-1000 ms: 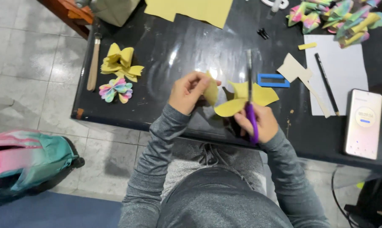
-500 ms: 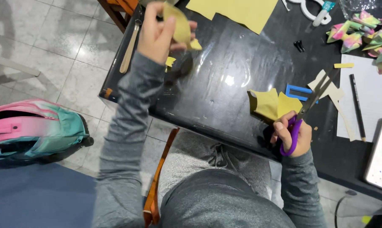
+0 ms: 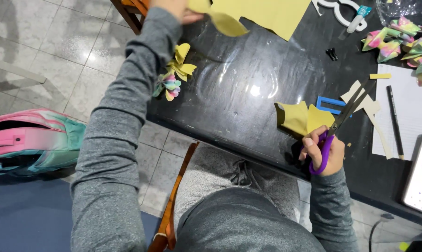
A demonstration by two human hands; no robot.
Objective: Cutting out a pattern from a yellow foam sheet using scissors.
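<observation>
The person sits at a black bench (image 3: pixel 248 70) covered in paper craft. The left hand (image 3: pixel 180 8) is stretched far out to the upper left edge of the view, pinching a leaf-shaped yellow cut-out (image 3: pixel 227 23) between thumb and fingers — the hand is half cropped, but the grip on the piece is plain. The right hand (image 3: pixel 325 151) rests at the near edge of the bench, clenched through the loops of purple-handled scissors (image 3: pixel 337 128) whose blades are parted and point up toward a blue rectangular stencil (image 3: pixel 331 103). Just beside that hand lies the yellow paper remnant (image 3: pixel 304 117), partly cut, on the bench.

The step in hand looks like setting a freshly cut petal aside, near the folded yellow flower (image 3: pixel 182 65) and the small rainbow flower (image 3: pixel 170 85) at the left edge. Going by this, the next move calls for the left hand to come free and take hold of the remnant, so the scissors have steady paper to bite into.
</observation>
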